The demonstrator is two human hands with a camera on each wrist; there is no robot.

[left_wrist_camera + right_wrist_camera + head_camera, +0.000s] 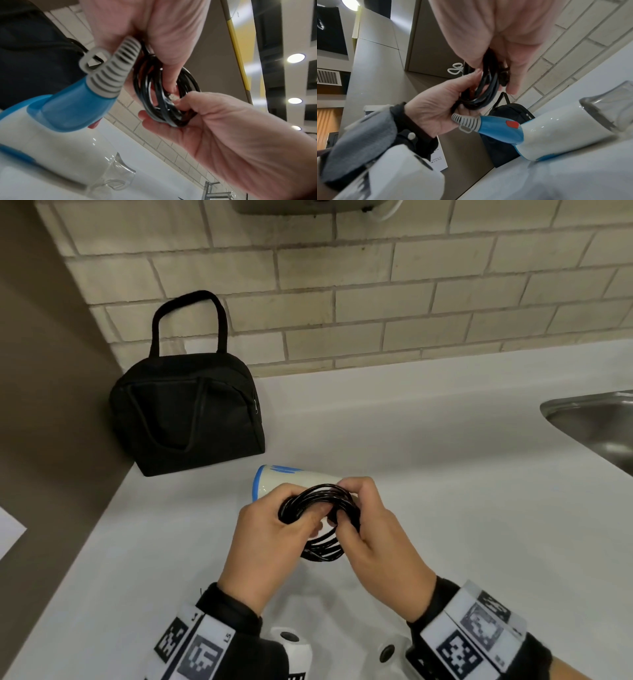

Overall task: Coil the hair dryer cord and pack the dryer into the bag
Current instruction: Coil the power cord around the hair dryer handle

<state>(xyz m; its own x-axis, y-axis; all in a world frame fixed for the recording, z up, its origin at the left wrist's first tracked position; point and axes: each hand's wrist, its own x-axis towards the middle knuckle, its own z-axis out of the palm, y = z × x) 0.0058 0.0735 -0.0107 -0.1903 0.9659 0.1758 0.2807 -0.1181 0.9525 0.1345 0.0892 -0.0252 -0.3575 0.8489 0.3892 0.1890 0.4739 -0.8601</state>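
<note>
dryer point(291, 479): on its side on the counter point(445, 491) just beyond the grip, long axis left-right
cord point(320, 518): black coil, pinched between both hands
left hand point(270, 537): fingers curled round coil
right hand point(373, 534): likewise, opposite side

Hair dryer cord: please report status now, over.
Left hand and right hand both grip black coiled cord. Hair dryer lies on counter. Black bag zipped shut behind it.
</note>
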